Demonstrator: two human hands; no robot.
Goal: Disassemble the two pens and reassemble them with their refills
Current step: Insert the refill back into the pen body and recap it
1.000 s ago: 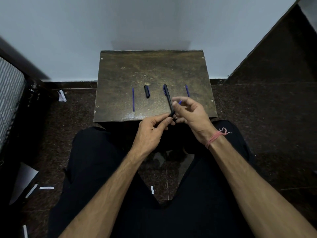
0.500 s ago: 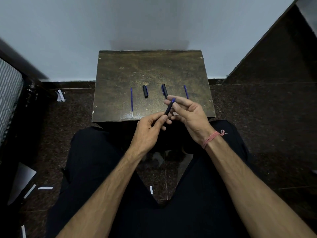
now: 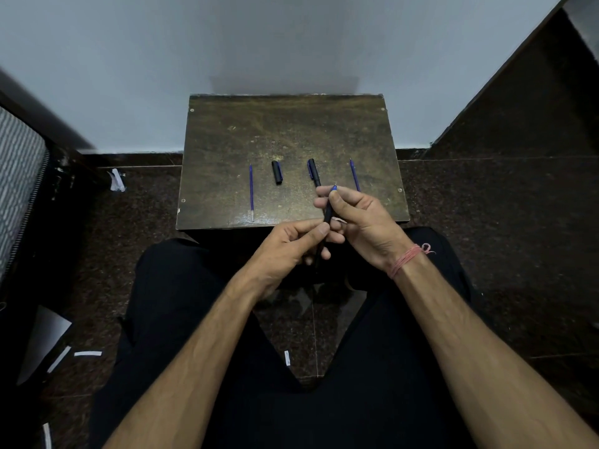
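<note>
Head view looks down on a small dark, scuffed desk [image 3: 291, 131] set against a pale wall, with a seated person's black-clad legs filling the space below it. Both bare forearms reach in over the lap. The right hand [image 3: 359, 222], with a red thread bracelet [image 3: 406, 259] at its wrist, and the left hand [image 3: 288, 244] meet just at the desk's near edge, each with its grip clamped on one black pen barrel [image 3: 328, 213]: the left fingers pinch the lower end, the right fingers close around the upper part, where a blue tip [image 3: 334, 188] with a fine point sticks out. The barrel tilts slightly, tip away from the person. On the desk lie a second black pen [image 3: 313, 171] with a blue clip just beyond the right fingers, a loose black cap [image 3: 277, 172] to its left, a blue refill [image 3: 251, 189] further left, and another blue refill [image 3: 354, 175] on the right, partly behind the right hand.
</note>
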